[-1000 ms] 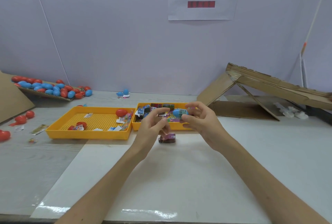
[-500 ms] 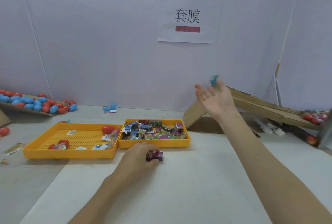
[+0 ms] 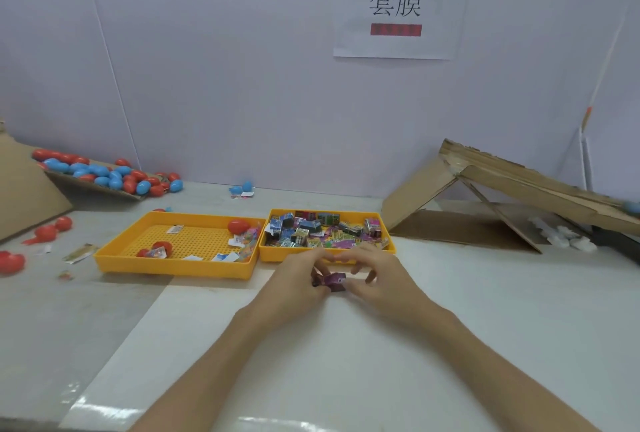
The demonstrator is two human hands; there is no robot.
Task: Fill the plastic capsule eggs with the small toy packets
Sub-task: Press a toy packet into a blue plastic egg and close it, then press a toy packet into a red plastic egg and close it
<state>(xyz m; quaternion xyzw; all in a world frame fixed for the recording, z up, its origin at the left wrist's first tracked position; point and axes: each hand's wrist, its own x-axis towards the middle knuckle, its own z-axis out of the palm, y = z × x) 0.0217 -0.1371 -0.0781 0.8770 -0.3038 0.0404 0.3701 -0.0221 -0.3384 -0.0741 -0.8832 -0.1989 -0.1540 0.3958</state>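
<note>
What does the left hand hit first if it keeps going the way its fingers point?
The left hand points forward and slightly right; its fingers are already on the purple packet. Past that, probably the near wall of the right yellow tray, though depth is hard to judge.

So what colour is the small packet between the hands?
Purple small packet, with dark patches, seen in the head view.

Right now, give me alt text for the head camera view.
Both hands, left hand and right hand, meet over a purple toy packet on the white table, just before two yellow trays.
</note>
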